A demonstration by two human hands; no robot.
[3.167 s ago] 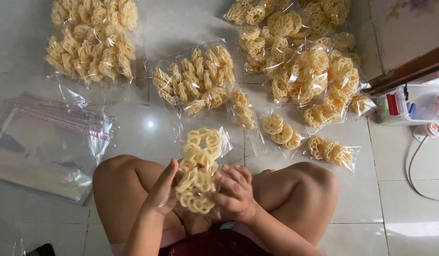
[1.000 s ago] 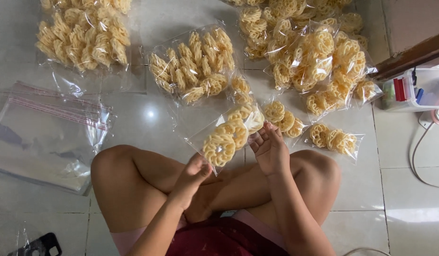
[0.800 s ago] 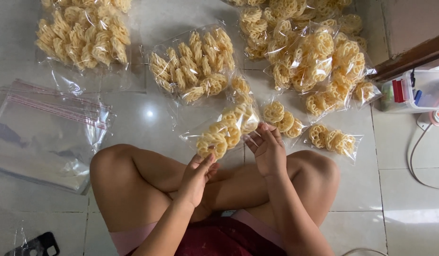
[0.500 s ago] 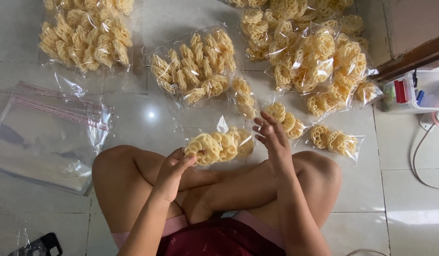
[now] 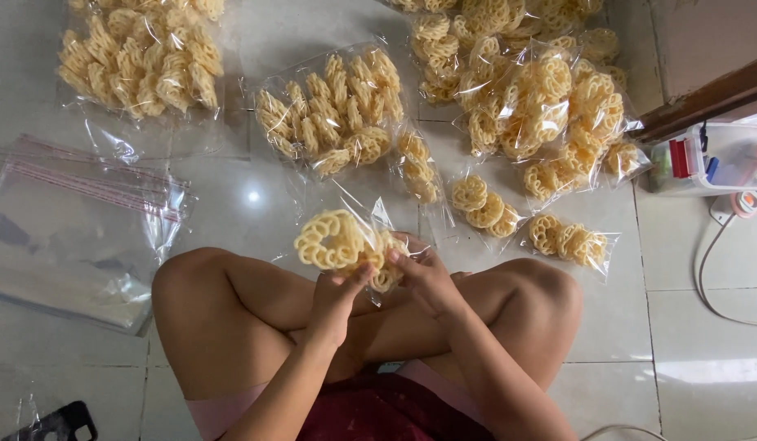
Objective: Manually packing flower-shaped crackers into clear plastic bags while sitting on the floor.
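Sitting cross-legged on the pale tiled floor (image 5: 705, 343), knees wide across the lower middle of the frame. Both hands are up in front of me at centre frame, sharing one clear packet of ring-shaped crackers (image 5: 339, 243).

My left hand (image 5: 336, 296) comes up from below, thumb and fingers pinching the packet's underside. My right hand (image 5: 423, 273) grips the packet's right end, fingers curled over the plastic; how tightly, I cannot tell. The hands are close together, nearly touching. The packet sits tilted, one large flower-ring cracker facing up at its left end, loose plastic sticking up above it.

Around me on the floor:
- Centre top: a bigger bag of stacked crackers (image 5: 333, 110), lying flat.
- Upper left: another full bag (image 5: 141, 57), partly cut off by the frame edge.
- Upper right: a heap of filled bags (image 5: 533, 90), piled on each other.
- Just right of my hands: two small packets, one (image 5: 480, 204) near the heap, one (image 5: 570, 241) lying close to my right knee.
- A narrow packet (image 5: 417, 167) between the centre bag and the small ones.
- Left of frame: a stack of empty clear bags (image 5: 76, 229) with red sealing strips.
- Right edge: a clear plastic box (image 5: 713, 159) beside a dark wooden ledge (image 5: 705, 102), and a white cable (image 5: 709, 269) on the tiles.
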